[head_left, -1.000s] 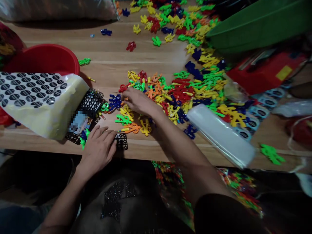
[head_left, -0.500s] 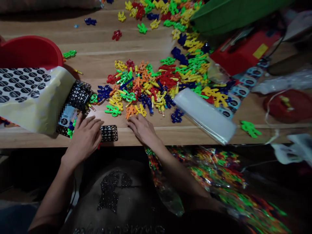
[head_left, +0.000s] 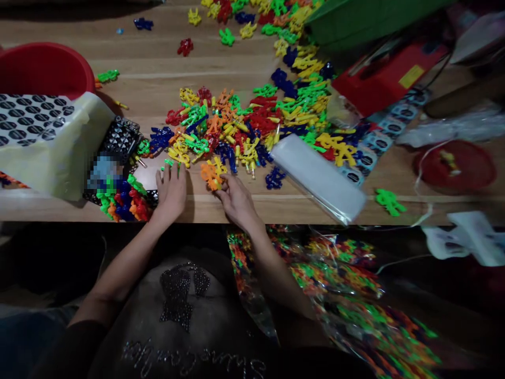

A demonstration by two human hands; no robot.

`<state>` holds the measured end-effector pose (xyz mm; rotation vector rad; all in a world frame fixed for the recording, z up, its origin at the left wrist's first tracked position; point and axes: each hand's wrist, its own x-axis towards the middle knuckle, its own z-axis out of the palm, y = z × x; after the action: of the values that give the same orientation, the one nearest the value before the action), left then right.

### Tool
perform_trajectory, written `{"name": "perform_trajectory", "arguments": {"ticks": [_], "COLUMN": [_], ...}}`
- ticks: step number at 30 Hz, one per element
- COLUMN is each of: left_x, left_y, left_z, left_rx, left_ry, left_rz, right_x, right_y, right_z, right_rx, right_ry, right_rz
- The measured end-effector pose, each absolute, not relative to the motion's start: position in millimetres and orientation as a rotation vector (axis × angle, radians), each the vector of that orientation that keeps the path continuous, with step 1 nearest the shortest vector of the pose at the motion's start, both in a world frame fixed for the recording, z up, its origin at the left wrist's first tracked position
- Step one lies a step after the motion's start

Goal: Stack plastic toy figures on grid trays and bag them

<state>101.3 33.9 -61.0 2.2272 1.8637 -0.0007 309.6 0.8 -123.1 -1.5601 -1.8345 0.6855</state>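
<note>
Looking down on the wooden table (head_left: pixel 158 58), we see a red basin (head_left: pixel 43 66) at its left end, with a cream bag (head_left: pixel 51 145) printed in black lying against the rim; a green tub (head_left: pixel 374 16) sits by the back right corner, its contents hidden; a clear bag (head_left: pixel 339 295) packed with coloured plastic pieces hangs below the front edge, at our lap; a black grid tray (head_left: pixel 120 139) lies beside the cream bag; nearer the front edge, a heap (head_left: pixel 122 200) of red, blue, green and orange pieces sits by the bag; a loose pile (head_left: pixel 213 126) spreads across the middle; our left hand (head_left: pixel 171 192) rests palm down on the table, fingers spread, just below the pile; our right hand (head_left: pixel 236 200) reaches in, its fingertips against an orange piece (head_left: pixel 211 176); we cannot tell whether they pinch it.
</note>
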Motion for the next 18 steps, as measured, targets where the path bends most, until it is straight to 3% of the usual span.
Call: {"name": "perform_trajectory", "arguments": {"ticks": [13,18], "left_x": [122.3,86.0], "left_y": [3.3,-46.6], "left_z": [-96.8,-61.4], "left_rx": [2.332,2.409], "left_ry": [1.325,1.069], "left_rz": [0.183,0.159], "right_x": [274.7,231.2], "right_y": [5.4,9.6], "right_z": [-109.1,-104.0], "right_rx": [-1.369,-1.184], "right_ry": [-1.633,-1.702], "right_rz": [0.65,0.771]}}
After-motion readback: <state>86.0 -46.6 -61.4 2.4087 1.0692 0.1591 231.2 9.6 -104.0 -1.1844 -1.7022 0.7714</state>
